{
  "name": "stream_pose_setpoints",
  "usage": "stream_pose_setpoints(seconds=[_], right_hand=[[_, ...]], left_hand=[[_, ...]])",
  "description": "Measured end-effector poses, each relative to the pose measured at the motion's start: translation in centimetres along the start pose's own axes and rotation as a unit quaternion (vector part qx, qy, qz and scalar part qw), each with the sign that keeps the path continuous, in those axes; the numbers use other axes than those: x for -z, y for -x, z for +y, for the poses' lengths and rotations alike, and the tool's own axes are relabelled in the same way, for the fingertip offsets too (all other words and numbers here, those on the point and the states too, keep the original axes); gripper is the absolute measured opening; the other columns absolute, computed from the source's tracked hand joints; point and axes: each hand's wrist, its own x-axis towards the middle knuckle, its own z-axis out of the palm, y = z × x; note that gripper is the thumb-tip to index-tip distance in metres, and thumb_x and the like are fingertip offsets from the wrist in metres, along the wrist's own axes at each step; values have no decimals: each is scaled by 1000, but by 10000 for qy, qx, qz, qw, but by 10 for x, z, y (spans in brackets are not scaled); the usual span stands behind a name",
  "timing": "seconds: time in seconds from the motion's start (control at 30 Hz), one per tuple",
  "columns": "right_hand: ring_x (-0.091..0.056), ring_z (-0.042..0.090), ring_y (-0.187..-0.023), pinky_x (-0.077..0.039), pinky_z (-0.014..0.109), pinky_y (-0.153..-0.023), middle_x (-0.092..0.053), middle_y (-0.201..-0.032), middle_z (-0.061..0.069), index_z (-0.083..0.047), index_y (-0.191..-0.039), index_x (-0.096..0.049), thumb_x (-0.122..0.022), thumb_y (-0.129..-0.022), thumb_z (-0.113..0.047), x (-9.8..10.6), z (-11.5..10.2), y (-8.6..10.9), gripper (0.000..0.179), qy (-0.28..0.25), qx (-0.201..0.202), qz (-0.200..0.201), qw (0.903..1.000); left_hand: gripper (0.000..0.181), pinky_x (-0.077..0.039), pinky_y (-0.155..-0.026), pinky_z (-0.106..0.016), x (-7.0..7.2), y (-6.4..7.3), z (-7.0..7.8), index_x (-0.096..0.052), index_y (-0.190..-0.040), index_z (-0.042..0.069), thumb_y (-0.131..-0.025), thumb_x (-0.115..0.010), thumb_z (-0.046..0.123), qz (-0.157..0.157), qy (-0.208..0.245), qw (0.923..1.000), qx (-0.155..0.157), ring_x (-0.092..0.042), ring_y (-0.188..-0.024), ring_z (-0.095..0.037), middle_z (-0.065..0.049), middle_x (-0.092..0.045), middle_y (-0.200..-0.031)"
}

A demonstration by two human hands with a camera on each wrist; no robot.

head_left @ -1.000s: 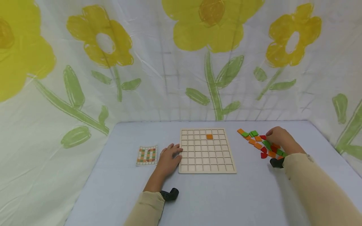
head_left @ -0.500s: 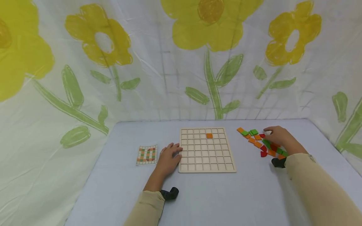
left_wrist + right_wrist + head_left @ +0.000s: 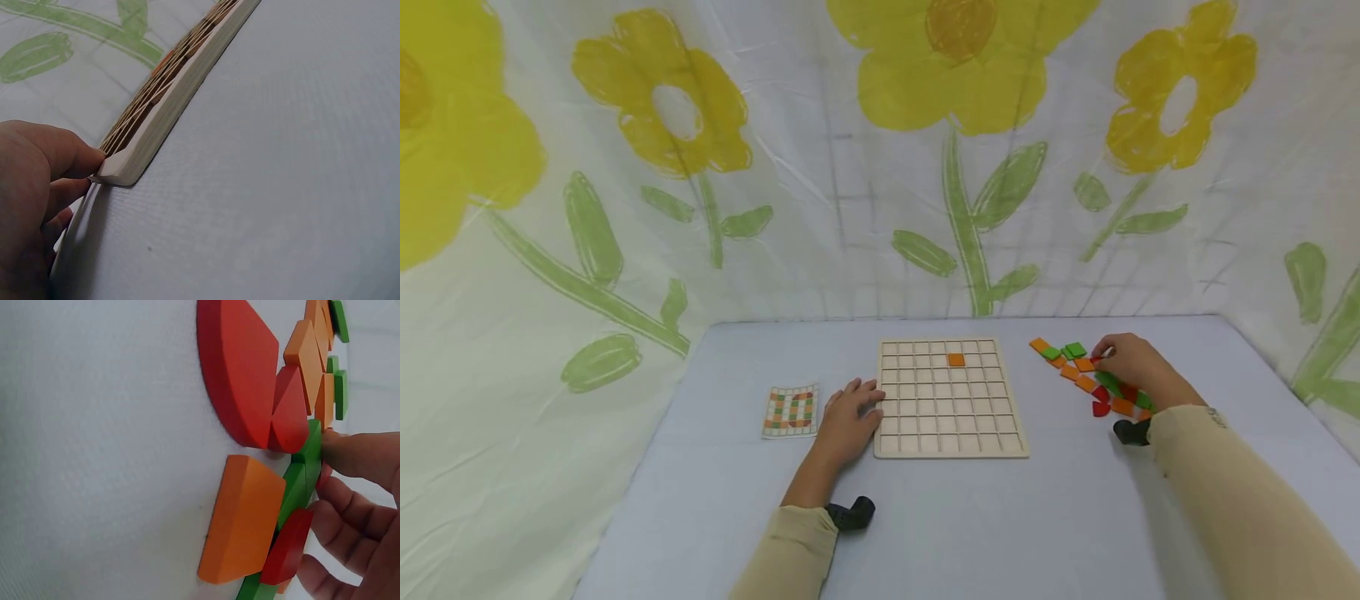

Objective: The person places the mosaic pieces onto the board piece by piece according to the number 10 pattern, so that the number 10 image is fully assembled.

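Note:
My left hand [image 3: 848,423] rests at the left edge of a pale wooden grid board [image 3: 949,457], fingers relaxed. In the left wrist view its thumb touches the board's frame [image 3: 147,134] near a corner. A single orange square tile [image 3: 956,360] sits in the board's second row. On the right, my right hand [image 3: 1131,360] pinches a small red tile [image 3: 324,475], mostly hidden by thumb and fingers. Around that hand lie loose tiles: red rounded ones [image 3: 240,369], orange ones [image 3: 245,519] and green ones [image 3: 308,453].
A small pattern card [image 3: 790,412] with coloured squares on a grid lies left of my left hand. More orange tiles [image 3: 1039,344] and green tiles [image 3: 1075,349] spread toward the back of the white table [image 3: 955,533]. Behind it hangs a flower-painted curtain [image 3: 805,267].
My right hand's fingers spread apart over the tiles, then came together on the red tile as the hand shifted slightly left. My left hand and the board have stayed put.

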Motion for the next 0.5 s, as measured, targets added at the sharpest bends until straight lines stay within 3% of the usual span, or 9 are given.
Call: stream_pose_setpoints(seconds=[0.13, 0.3, 0.5], right_hand=[[-56, 35, -91, -54, 46, -80, -58, -112, 29, 3, -119, -57, -58, -95, -15, -2, 0, -2, 30, -123, -61, -93, 9999], [-58, 38, -96, -53, 54, -86, -55, -120, 34, 6, -129, -53, -56, -96, -17, -2, 0, -2, 40, -2, -83, -129, 9999], [-57, 38, -95, -54, 53, -85, -57, -118, 33, 7, -125, -57, -58, -97, -21, -2, -1, 1, 39, 44, -100, -12, 9999]], left_hand=[[31, -15, -124, -48, 1, 0, -1, -68, -126, 17, -96, -62, 21, -7, -6, 10000, 25, -29, -148, -23, 1, -50, -149], [30, -17, -123, -51, 1, 0, -3, -68, -124, 14, -96, -62, 21, 22, -43, 9998, -193, -32, -146, -29, -5, -52, -147], [30, -17, -123, -52, 0, 0, -4, -68, -124, 15, -96, -61, 21, 14, -31, 9998, -201, -32, -147, -29, -5, -51, -148]])
